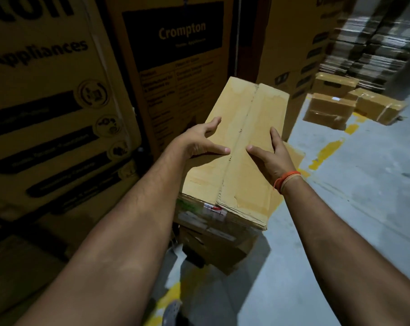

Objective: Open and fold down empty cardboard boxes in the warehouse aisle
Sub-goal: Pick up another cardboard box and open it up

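Cardboard fills a dim warehouse aisle as a person stands over a long, plain brown box (241, 142), both bare arms stretched out to it. That box lies on top of another carton (213, 241) whose side carries pale labels, and its two top flaps are closed, meeting along a centre seam that runs away from the person. The left hand (199, 140) lies on the left flap with fingers spread and fairly straight, thumb tip close to the seam and the other fingers reaching over the box's left edge. The right hand (269, 154) rests on the right flap, thumb pointing in toward the seam, fingers straight along the flap near the right edge; neither hand is curled round anything. An orange thread band (286, 180) circles the right wrist. To the left, tall printed cartons (175, 55) stand close by, one marked "Crompton" on a black panel, another marked "Appliances". The floor (363, 184) is pale grey concrete with worn yellow paint marks (326, 151). Farther down the aisle on the right, several smaller taped boxes (330, 107) sit on the floor, and behind them rises a blurred stack of flattened cardboard (363, 38). At the bottom edge, the toe of a grey shoe (173, 311) shows.
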